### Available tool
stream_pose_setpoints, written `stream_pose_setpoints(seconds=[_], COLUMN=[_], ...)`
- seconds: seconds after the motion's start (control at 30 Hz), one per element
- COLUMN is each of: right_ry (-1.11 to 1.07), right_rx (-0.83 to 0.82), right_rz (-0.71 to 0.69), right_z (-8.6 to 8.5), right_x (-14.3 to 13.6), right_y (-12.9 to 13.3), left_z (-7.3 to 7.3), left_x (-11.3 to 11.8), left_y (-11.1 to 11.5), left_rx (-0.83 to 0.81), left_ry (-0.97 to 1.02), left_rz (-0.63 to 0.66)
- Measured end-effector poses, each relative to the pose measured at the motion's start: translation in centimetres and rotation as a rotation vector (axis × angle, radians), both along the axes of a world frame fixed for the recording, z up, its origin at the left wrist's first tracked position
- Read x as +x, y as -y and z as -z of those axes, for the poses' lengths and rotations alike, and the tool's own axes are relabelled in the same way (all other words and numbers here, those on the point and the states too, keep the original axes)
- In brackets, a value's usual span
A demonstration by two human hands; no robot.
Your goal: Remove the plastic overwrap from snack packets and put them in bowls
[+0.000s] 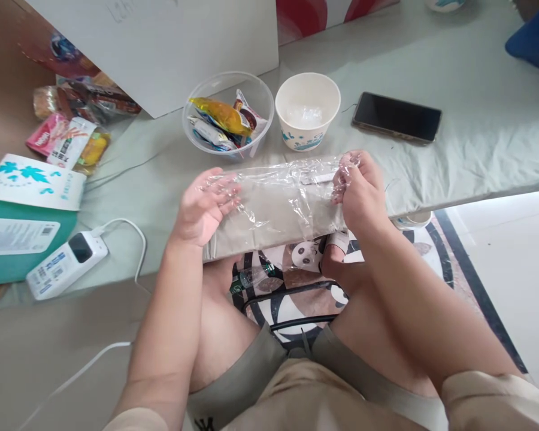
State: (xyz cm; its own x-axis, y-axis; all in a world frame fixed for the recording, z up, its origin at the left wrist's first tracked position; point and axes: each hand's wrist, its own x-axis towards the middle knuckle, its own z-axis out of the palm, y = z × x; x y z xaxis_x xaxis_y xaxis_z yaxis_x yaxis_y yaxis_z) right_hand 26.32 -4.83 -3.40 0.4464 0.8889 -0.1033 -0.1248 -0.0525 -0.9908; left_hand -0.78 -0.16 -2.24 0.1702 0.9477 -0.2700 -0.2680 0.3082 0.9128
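A clear plastic bag (273, 197) is stretched between my two hands, over the near edge of the covered table. My left hand (206, 203) is inside or behind the film at its left end, fingers spread. At the other end, my right hand (358, 185) is closed on the gathered plastic. A narrow white strip (321, 178) shows through the film beside my right fingers. Just beyond the bag are a clear round bowl (197, 134) with wrapped snacks and a white paper cup (306, 139) with crumpled clear plastic inside.
A black phone (397, 118) lies right of the cup. At the left are snack packets (72, 140), a green package (22, 239) and a white power bank (67, 263) with a cable. A large white box (184, 48) stands behind. Another cup (413, 220) is below the table edge.
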Motion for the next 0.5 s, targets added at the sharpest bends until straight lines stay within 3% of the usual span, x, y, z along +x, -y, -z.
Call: stream_pose_setpoints(seconds=[0.1, 0.17, 0.23, 0.3, 0.37, 0.43, 0.5], right_ry=[0.004, 0.053, 0.102, 0.099, 0.062, 0.029, 0.02], right_rx=[0.049, 0.037, 0.008, -0.012, -0.019, -0.019, -0.026], right_rz=[0.0, 0.002, 0.009, 0.016, 0.023, 0.03, 0.027], right_z=[0.2, 0.3, 0.4, 0.5, 0.7, 0.9, 1.0], right_x=[0.0, 0.0, 0.0, -0.1, -0.2, -0.3, -0.2], right_y=[-0.1, 0.0, 0.2, 0.2, 0.1, 0.0, -0.2], left_z=[0.3, 0.6, 0.7, 0.7, 0.6, 0.5, 0.6], left_x=[-0.4, -0.8, -1.1, -1.2, -1.1, -0.8, -0.8], left_y=[0.2, -0.1, -0.4, -0.5, -0.2, 0.2, 0.3], left_rx=[-0.083, -0.041, 0.038, 0.068, 0.018, -0.066, -0.102], left_ry=[-0.218, -0.237, -0.124, 0.004, 0.005, -0.137, -0.292], left_rz=[0.149, 0.039, -0.154, -0.23, -0.111, 0.059, 0.078])
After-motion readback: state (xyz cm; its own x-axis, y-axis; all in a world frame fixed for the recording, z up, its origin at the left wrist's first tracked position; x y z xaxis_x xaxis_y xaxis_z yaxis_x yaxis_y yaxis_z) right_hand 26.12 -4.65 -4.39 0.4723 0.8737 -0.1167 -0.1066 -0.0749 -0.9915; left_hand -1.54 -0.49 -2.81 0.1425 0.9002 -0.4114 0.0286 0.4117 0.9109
